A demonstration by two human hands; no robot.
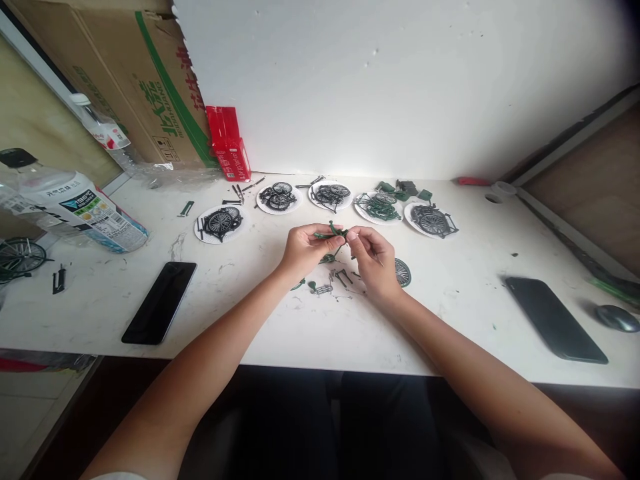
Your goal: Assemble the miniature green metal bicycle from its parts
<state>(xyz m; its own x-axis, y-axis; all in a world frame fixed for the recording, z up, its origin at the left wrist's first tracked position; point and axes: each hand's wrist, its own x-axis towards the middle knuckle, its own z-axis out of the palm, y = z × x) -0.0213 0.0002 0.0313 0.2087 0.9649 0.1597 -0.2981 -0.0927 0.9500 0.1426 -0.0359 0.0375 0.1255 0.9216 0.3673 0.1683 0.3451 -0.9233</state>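
Observation:
Over the middle of the white table, my left hand (309,252) pinches a small dark green model bicycle part (333,231). My right hand (373,257) is closed at the same part's right end, its thumb and forefinger pressed together; fingers hide much of the piece. Below my hands lie loose small pieces: a grey rack-like piece (325,289), thin dark rods (344,278) and a small green piece (313,285). A green-rimmed spoked wheel (403,273) lies partly behind my right wrist.
Several paper plates of model bicycle parts line the back, one with green parts (379,207). Phones lie left (160,303) and right (556,319), with a mouse (618,318) at the far right. A large bottle (85,207), red box (231,150) and carton (145,87) stand left.

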